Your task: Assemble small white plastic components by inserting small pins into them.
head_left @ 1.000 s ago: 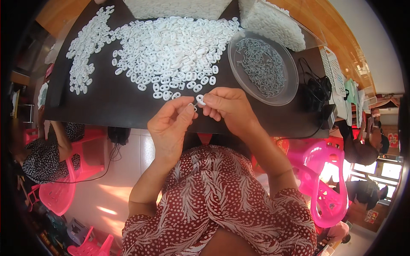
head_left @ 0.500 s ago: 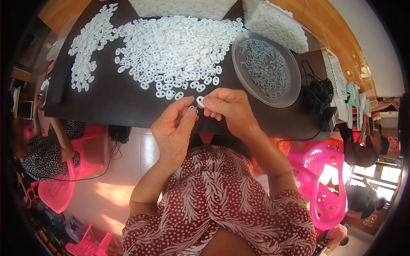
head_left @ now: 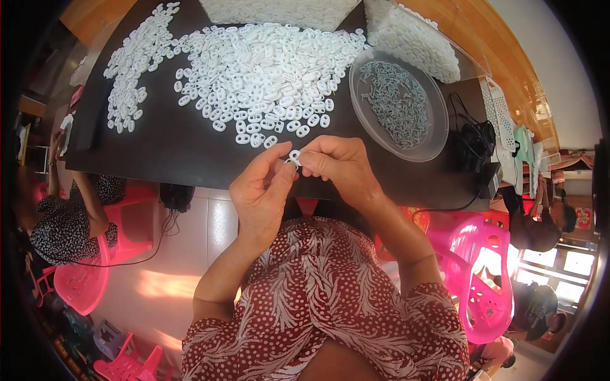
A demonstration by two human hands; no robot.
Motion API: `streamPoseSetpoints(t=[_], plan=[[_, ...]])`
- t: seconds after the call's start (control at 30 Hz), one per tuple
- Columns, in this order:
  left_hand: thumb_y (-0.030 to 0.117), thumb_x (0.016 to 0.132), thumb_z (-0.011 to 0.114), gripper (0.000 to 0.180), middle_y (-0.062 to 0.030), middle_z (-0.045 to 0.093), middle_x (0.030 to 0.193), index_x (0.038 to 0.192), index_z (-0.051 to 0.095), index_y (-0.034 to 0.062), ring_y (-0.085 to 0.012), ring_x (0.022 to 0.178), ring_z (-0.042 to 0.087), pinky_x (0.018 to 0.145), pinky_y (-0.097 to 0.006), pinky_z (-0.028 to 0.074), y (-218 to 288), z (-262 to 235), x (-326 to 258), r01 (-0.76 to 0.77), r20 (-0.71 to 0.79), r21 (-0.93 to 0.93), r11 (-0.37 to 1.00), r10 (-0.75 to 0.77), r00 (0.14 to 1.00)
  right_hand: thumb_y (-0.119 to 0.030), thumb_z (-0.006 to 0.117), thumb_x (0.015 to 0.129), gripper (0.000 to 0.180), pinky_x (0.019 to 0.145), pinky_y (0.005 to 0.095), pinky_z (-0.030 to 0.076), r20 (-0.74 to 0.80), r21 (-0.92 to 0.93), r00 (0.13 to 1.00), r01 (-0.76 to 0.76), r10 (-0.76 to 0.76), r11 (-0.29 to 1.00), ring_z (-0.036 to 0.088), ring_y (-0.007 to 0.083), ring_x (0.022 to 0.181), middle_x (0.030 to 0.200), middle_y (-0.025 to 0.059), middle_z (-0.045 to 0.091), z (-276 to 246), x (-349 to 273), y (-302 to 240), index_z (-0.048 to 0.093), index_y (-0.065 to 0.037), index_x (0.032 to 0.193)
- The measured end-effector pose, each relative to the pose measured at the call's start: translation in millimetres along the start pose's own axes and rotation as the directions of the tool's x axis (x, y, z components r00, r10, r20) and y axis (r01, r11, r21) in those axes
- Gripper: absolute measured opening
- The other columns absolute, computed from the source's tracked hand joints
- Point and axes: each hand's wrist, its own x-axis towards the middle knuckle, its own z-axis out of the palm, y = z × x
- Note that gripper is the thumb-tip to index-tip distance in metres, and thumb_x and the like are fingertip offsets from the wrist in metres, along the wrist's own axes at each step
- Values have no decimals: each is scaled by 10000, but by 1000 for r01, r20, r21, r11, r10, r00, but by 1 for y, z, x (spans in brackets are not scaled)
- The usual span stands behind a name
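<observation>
Just in front of the table's near edge, my two hands meet at the fingertips. My right hand [head_left: 340, 166] pinches a small white two-hole oval piece [head_left: 294, 154] between thumb and fingers. Thumb and forefinger of my left hand [head_left: 262, 190] close on a tiny pale looped part, mostly covered by the fingertips, right against the white piece; its kind is too small to make out. Beyond the hands spreads a large heap of white two-hole oval pieces [head_left: 273, 70]. To the right, a round clear tub [head_left: 440, 120] holds many small grey metal parts [head_left: 397, 101].
A smaller spread of white pieces [head_left: 130, 76] lies at the table's left. Packed clear boxes [head_left: 413, 41] stand at the back. A black cable bundle [head_left: 470, 136] sits right of the tub. Pink plastic chairs [head_left: 486, 279] flank me; another person [head_left: 73, 222] sits at the left.
My hands have come closer together; the white piece in my right hand now meets the small part at my left fingertips. The view has shifted slightly.
</observation>
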Motion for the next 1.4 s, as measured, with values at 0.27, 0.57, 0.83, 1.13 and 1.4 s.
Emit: streamPoseSetpoints(t=[0.27,0.57,0.83,1.13,1.4], plan=[[42,916,590,245,4,577,834,1150,608,-26,-56,754,532,693,-181,456,8,3,0,80,51,-56,995,-77,996,-114,591,856,147,660,313,451,-4,-253,977,204,-212,946,556,196,718,739,72,598,4,-2,6,635,24,831],[74,905,616,244,-20,624,833,1120,628,-42,-66,676,526,589,-183,432,8,6,-1,20,-62,-135,991,-28,998,-60,694,742,254,641,348,452,7,-551,825,474,-564,687,545,259,748,823,82,587,15,-9,3,615,-18,980],[48,908,598,235,-50,645,872,1114,624,-61,-81,696,551,637,-202,466,11,11,-1,9,-104,-155,988,-25,994,-55,731,689,330,622,347,457,62,-662,714,552,-697,507,536,264,743,858,90,591,13,-4,7,609,5,989],[6,892,589,208,-75,665,966,1081,633,-68,-91,837,588,781,-217,469,15,11,0,45,-91,-269,962,-72,993,-102,785,615,412,587,339,449,75,-731,607,572,-791,371,518,252,707,836,83,577,14,-2,14,612,3,975],[85,910,611,268,-19,578,922,1141,621,-50,-76,837,510,746,-198,414,10,10,-1,25,-43,-320,947,-41,998,-102,792,626,358,569,323,442,8,-632,636,602,-772,489,529,234,694,822,79,601,14,-5,12,640,-2,935]])
